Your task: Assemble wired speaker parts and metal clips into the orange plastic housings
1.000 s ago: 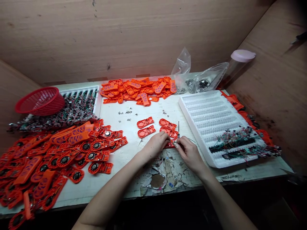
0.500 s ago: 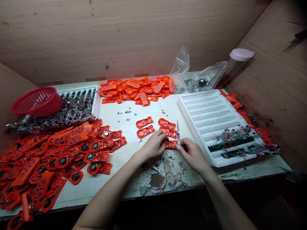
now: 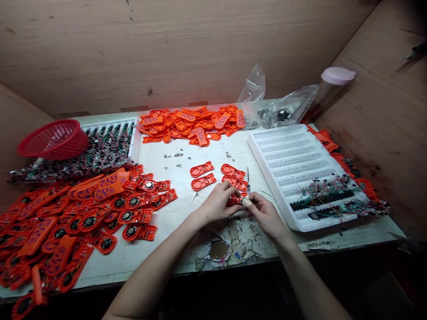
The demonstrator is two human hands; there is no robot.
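Note:
My left hand (image 3: pixel 218 203) is closed on an orange plastic housing half (image 3: pixel 233 200), largely covered by its fingers. My right hand (image 3: pixel 267 215) meets the housing's right end, its thumb and fingertips pinched together. Something pale shows at those fingertips; whether it is a covering or a small part, I cannot make out. Just beyond the hands lies a thin screwdriver (image 3: pixel 248 180), its shaft pointing away. Two open housing halves (image 3: pixel 233 171) lie behind my left hand, and two more housing halves (image 3: pixel 203 182) lie to their left.
Assembled orange housings (image 3: pixel 90 222) are heaped at left, below a red basket (image 3: pixel 55 140) and a tray of wired parts (image 3: pixel 133 146). More orange shells (image 3: pixel 193 122) line the back beside plastic bags (image 3: pixel 283 113) and a lidded jar (image 3: pixel 336 84). A white foam tray (image 3: pixel 287 155) with wires stands right.
The housing half has been lifted and tilted between my hands. My left hand's fingers have shifted round it, and my right fingertips have stayed close to its end.

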